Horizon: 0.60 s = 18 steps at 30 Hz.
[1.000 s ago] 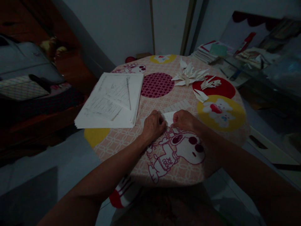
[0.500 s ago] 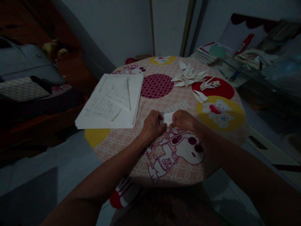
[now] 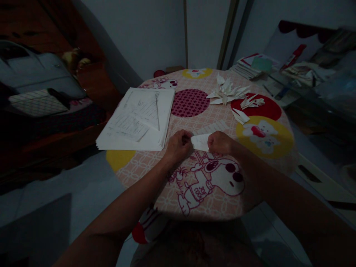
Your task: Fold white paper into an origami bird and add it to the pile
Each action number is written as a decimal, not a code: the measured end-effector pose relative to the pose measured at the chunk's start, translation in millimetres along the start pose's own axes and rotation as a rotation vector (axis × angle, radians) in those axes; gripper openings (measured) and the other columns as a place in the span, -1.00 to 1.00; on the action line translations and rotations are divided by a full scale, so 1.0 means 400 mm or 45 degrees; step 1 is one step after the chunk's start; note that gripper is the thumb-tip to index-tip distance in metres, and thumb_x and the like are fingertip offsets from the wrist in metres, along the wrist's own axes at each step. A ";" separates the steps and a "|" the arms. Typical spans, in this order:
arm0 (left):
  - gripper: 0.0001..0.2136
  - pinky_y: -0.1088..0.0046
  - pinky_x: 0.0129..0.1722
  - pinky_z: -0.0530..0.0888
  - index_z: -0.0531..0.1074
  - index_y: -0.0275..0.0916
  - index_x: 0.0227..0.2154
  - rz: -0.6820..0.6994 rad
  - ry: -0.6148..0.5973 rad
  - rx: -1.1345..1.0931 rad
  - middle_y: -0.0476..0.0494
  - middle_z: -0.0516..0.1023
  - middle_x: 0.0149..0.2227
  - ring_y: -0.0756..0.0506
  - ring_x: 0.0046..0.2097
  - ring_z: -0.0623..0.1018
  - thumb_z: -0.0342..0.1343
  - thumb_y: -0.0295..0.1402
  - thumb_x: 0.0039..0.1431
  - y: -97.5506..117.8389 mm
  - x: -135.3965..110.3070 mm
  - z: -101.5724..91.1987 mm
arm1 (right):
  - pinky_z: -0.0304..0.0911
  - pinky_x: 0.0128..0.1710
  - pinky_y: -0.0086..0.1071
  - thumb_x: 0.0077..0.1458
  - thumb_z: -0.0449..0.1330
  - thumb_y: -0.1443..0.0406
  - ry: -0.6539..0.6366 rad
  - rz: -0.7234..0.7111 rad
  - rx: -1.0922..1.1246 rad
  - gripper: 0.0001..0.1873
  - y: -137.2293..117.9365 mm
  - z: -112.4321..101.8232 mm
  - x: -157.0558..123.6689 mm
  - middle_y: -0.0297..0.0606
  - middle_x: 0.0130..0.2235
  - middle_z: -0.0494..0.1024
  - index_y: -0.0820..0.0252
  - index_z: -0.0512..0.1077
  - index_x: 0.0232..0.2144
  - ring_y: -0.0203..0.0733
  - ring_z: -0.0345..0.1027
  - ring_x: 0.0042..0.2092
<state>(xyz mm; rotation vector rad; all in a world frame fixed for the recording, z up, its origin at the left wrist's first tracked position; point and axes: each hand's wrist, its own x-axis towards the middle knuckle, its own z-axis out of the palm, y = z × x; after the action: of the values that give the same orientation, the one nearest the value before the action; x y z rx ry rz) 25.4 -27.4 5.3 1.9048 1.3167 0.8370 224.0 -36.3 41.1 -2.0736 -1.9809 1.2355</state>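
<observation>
A small piece of folded white paper [image 3: 200, 142] lies flat or nearly so near the middle of the round table. My left hand [image 3: 179, 145] pinches its left end between thumb and fingers. At its right end my right hand [image 3: 220, 143] is closed, with curled fingers pressing on the paper. Beyond them rests a cluster of folded paper cranes [image 3: 226, 92], with another folded paper figure [image 3: 252, 101] beside it. A separate narrow folded paper piece [image 3: 240, 116] lies nearer to my right hand.
On the table's left side is a stack of paper sheets [image 3: 160, 139] with loose written sheets on top. The patterned tablecloth [image 3: 167, 202] covers the round table. To the right stands a glass shelf [image 3: 303, 100] with papers; a bag [image 3: 47, 74] sits at left.
My hands have moved slightly apart, so more of the folded paper shows between them. The whole view has shifted a little, moving the scene rightward.
</observation>
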 end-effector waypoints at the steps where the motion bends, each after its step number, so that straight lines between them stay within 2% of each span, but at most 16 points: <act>1: -0.74 0.44 -0.26 0.46 0.43 -0.29 -0.22 -0.006 0.020 -0.035 -0.09 0.52 -0.29 -0.03 -0.30 0.51 0.03 -0.57 -0.02 -0.001 0.000 0.000 | 0.11 -0.65 -0.51 -0.10 0.20 0.52 0.023 -0.024 0.009 -0.87 0.006 0.002 -0.001 -0.40 -0.68 0.41 0.24 0.41 -0.57 -0.35 0.29 -0.66; 3: -0.72 0.40 -0.21 0.47 0.44 -0.30 -0.14 0.023 0.042 -0.026 -0.14 0.53 -0.21 -0.06 -0.23 0.53 0.04 -0.52 0.05 -0.002 -0.001 0.001 | 0.10 -0.65 -0.53 -0.16 0.20 0.54 0.087 -0.089 0.057 -0.86 0.018 0.006 -0.004 -0.41 -0.68 0.40 0.24 0.41 -0.57 -0.36 0.29 -0.65; 5: -0.67 0.33 -0.13 0.48 0.44 -0.32 -0.06 0.081 0.027 0.079 -0.20 0.53 -0.15 -0.11 -0.16 0.53 0.14 -0.41 0.08 0.002 0.000 0.006 | 0.09 -0.65 -0.54 -0.20 0.19 0.55 0.102 -0.118 0.163 -0.85 0.029 0.010 -0.011 -0.44 -0.69 0.38 0.24 0.40 -0.57 -0.38 0.26 -0.66; 7: -0.54 0.24 -0.04 0.47 0.43 -0.33 -0.01 0.123 -0.002 0.213 -0.26 0.53 -0.10 -0.19 -0.08 0.52 0.27 -0.31 0.00 0.009 0.003 0.013 | 0.09 -0.66 -0.54 -0.20 0.18 0.53 0.075 -0.126 0.317 -0.86 0.040 0.010 -0.019 -0.46 -0.69 0.36 0.23 0.39 -0.55 -0.39 0.24 -0.67; 10: -0.45 0.20 0.01 0.44 0.41 -0.29 0.05 0.099 -0.062 0.300 -0.25 0.54 -0.08 -0.22 -0.06 0.51 0.34 -0.32 -0.07 0.020 0.013 0.022 | 0.11 -0.66 -0.50 -0.14 0.18 0.45 0.124 -0.151 0.507 -0.92 0.055 0.003 -0.025 -0.43 -0.68 0.39 0.22 0.38 -0.51 -0.35 0.24 -0.67; 12: -0.44 0.23 -0.05 0.46 0.39 -0.25 0.09 0.048 -0.100 0.248 -0.19 0.57 -0.15 -0.18 -0.13 0.53 0.31 -0.36 -0.04 0.022 0.022 0.026 | 0.14 -0.63 -0.47 -0.10 0.22 0.38 0.331 -0.170 0.503 -0.96 0.064 -0.007 -0.019 -0.38 -0.64 0.42 0.22 0.39 -0.51 -0.33 0.26 -0.64; 15: -0.45 0.30 -0.16 0.48 0.38 -0.26 0.10 0.016 -0.121 0.068 -0.12 0.57 -0.26 -0.12 -0.24 0.54 0.27 -0.41 -0.02 0.010 0.039 0.031 | 0.26 -0.46 -0.40 -0.11 0.32 0.28 0.793 -0.282 0.293 -0.86 0.074 -0.024 -0.002 -0.28 -0.53 0.51 0.23 0.45 -0.51 -0.26 0.37 -0.48; 16: -0.47 0.32 -0.18 0.48 0.39 -0.27 0.09 0.022 -0.120 -0.001 -0.11 0.57 -0.28 -0.10 -0.26 0.53 0.25 -0.43 -0.02 0.004 0.046 0.033 | 0.30 -0.40 -0.37 -0.11 0.34 0.26 0.874 -0.317 0.244 -0.84 0.074 -0.027 0.004 -0.24 -0.48 0.55 0.24 0.47 -0.48 -0.23 0.40 -0.43; 18: -0.49 0.36 -0.21 0.48 0.40 -0.28 0.06 0.041 -0.136 -0.136 -0.09 0.56 -0.30 -0.08 -0.28 0.53 0.24 -0.45 -0.03 -0.009 0.060 0.037 | 0.33 -0.34 -0.34 -0.10 0.34 0.26 0.877 -0.364 0.254 -0.82 0.072 -0.031 0.014 -0.22 -0.41 0.59 0.25 0.53 -0.40 -0.21 0.43 -0.37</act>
<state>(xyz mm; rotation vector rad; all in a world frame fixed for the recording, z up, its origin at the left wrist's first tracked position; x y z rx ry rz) 42.1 -6.1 -2.9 1.8652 1.1576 0.7942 254.2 -31.0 31.8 -1.7135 -1.6604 0.5307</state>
